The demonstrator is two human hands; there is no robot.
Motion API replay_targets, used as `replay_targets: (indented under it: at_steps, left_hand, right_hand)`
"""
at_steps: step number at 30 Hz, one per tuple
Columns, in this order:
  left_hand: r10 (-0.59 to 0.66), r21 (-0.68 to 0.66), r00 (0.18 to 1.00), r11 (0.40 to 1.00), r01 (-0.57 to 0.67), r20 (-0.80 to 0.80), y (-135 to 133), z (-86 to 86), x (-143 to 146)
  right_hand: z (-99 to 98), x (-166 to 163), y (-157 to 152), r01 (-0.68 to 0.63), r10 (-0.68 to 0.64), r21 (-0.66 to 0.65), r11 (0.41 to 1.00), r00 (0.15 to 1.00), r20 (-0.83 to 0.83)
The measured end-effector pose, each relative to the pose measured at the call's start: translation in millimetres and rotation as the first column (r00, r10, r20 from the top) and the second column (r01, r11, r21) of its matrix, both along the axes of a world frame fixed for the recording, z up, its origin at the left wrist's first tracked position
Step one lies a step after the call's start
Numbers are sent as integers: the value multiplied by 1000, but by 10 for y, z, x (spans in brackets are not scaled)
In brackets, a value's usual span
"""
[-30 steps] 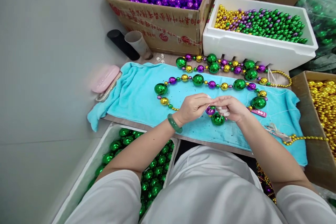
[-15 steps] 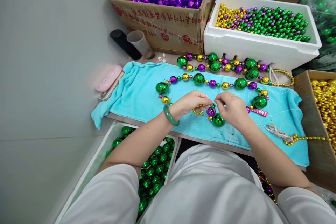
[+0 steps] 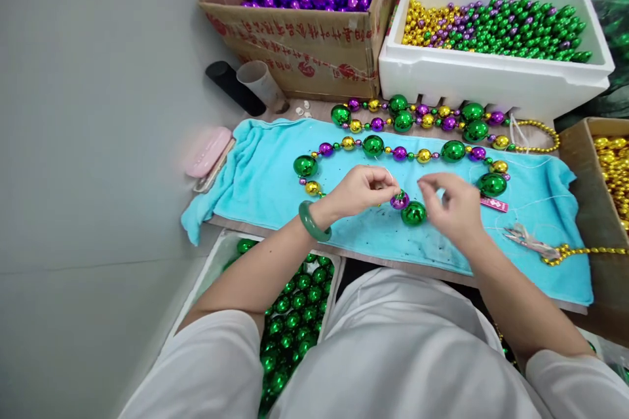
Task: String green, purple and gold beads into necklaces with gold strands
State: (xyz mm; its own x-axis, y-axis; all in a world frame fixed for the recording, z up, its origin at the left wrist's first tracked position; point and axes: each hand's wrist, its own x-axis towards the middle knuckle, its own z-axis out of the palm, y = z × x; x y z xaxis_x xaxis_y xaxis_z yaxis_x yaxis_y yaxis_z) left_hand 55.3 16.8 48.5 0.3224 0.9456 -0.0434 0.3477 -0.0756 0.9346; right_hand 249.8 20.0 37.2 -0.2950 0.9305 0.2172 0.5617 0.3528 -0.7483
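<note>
A necklace of green, purple and gold beads (image 3: 373,146) lies in a loop on a turquoise towel (image 3: 260,177). My left hand (image 3: 361,191), with a green bangle on the wrist, is closed in a pinch on the near end of the strand, beside a purple bead (image 3: 399,200) and a large green bead (image 3: 413,213). My right hand (image 3: 452,206) is just right of those beads, fingers pinched together and motion-blurred; a thin white thread seems to run from it, but I cannot make out what it holds.
A cardboard box of purple beads (image 3: 304,26) and a white foam box of mixed beads (image 3: 491,75) stand behind. A second necklace (image 3: 422,119) lies by the foam box. Small scissors (image 3: 528,239) and a gold chain (image 3: 584,251) lie right. A tray of green beads (image 3: 289,314) sits below left.
My hands were joined over the purple and green beads; they have drawn apart, the right hand moving right and slightly up. The view has shifted a little.
</note>
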Motion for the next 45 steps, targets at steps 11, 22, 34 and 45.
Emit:
replay_targets:
  at_steps: [11,22,34,45]
  left_hand:
    - [-22,612,798,628,480,-603,25,-263,-243]
    - [89,669,895,697,257,-436,-41,-650,-224]
    - [549,336,835,779,-530,45,-602,-1039,247]
    - [703,-608,259,706,-363,662,-501,-811,611]
  right_hand:
    - [-306,-192,628,-697,312,-616,366,716,-624]
    - [-419,-106,526,-551,93,-669,499,802,-591]
    - [-535,37,428,-121,91,-591,797,993,-81]
    - [-531,198,211,-250,68,-805,539,965,-254]
